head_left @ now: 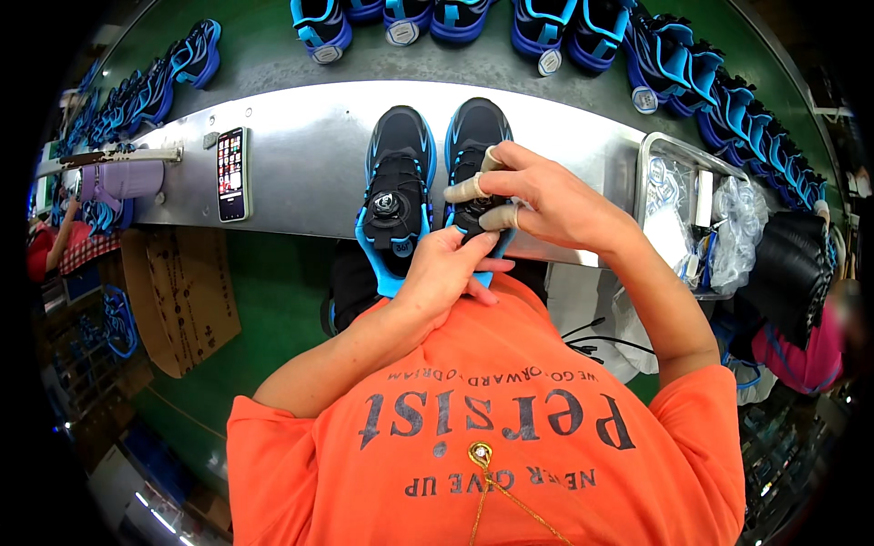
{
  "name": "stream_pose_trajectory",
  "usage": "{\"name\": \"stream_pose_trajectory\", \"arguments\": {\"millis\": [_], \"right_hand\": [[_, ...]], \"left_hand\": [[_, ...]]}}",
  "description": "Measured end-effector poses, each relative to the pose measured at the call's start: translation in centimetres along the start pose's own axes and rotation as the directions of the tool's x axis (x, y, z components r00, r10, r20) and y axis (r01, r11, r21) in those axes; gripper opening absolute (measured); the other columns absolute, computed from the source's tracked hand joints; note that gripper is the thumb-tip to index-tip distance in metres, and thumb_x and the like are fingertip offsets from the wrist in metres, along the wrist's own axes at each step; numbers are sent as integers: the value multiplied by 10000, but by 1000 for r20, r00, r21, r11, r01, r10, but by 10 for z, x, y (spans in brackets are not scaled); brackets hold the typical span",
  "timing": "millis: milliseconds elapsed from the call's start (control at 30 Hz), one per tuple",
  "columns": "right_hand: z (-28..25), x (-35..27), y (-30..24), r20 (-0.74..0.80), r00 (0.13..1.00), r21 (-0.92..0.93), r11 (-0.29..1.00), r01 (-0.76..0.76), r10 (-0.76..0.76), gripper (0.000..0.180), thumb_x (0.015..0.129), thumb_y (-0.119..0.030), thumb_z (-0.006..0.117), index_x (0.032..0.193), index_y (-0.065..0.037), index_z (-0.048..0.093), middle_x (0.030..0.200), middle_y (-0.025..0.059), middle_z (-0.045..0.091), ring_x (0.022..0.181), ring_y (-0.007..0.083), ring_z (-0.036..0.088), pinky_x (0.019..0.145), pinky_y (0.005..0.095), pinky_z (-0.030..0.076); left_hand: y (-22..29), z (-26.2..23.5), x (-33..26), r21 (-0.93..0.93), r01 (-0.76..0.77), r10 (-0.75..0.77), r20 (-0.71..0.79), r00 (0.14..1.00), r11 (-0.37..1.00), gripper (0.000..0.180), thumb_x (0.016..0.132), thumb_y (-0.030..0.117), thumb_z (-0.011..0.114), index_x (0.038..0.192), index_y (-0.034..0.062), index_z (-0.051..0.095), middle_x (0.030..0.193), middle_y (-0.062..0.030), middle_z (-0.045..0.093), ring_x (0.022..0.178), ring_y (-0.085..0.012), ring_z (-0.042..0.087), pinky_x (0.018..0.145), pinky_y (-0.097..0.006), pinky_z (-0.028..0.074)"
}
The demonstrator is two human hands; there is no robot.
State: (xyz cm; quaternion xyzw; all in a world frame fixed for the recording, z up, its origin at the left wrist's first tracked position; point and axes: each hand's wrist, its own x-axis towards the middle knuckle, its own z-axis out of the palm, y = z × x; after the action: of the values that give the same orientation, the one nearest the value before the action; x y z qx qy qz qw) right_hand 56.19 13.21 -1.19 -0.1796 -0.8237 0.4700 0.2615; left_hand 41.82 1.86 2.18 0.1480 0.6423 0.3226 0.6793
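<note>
Two dark blue shoes with bright blue trim stand side by side on a metal shelf (300,173), toes pointing away from me. The left shoe (398,187) has a round dial fastener on its tongue and is untouched. My right hand (537,200), with pale tape on several fingertips, grips the tongue area of the right shoe (475,136). My left hand (448,268) holds that shoe's heel end from below. My orange shirt fills the lower part of the view.
A phone (231,173) lies on the shelf at left. A green conveyor (255,45) behind carries rows of blue shoes (692,73). A metal tray (651,159) with plastic bags sits at right. A cardboard box (177,296) stands at lower left. Another person (55,246) is at far left.
</note>
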Motion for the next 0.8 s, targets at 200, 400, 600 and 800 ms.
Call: {"name": "stream_pose_trajectory", "arguments": {"millis": [200,400,600,800], "right_hand": [[23,-9,-11,-176,970,-215,955,-205,168,266,763,-228,750,982,-84,705,857,121,561,796,322,608,684,416,491],[11,-2,-6,-30,996,18,996,-83,83,179,795,-142,722,963,-85,700,891,91,536,817,307,586,735,416,487],[38,-2,-6,-213,962,-164,964,-209,172,120,786,-129,736,887,-82,692,870,64,548,808,263,576,726,375,477],[8,-3,-6,66,995,28,997,-73,71,300,775,-140,766,1073,-135,735,883,75,551,815,270,550,719,378,469]], "left_hand": [[-3,-2,2,-54,4,-2,35,999,999,297,988,202,576,1150,-47,580,1141,-149,642,1044,-277,680,500,-275,558],[-5,-2,1,-43,-16,17,34,999,999,304,996,230,569,1135,-40,582,1166,-154,636,1024,-273,684,528,-266,557],[6,-24,-16,273,107,-169,215,962,956,367,1020,265,531,1111,-86,592,1008,-149,681,832,-189,685,666,-289,568],[45,-78,-51,231,-325,300,138,944,917,306,1035,196,460,991,-60,623,988,-166,684,652,-147,649,514,-223,505]]}}
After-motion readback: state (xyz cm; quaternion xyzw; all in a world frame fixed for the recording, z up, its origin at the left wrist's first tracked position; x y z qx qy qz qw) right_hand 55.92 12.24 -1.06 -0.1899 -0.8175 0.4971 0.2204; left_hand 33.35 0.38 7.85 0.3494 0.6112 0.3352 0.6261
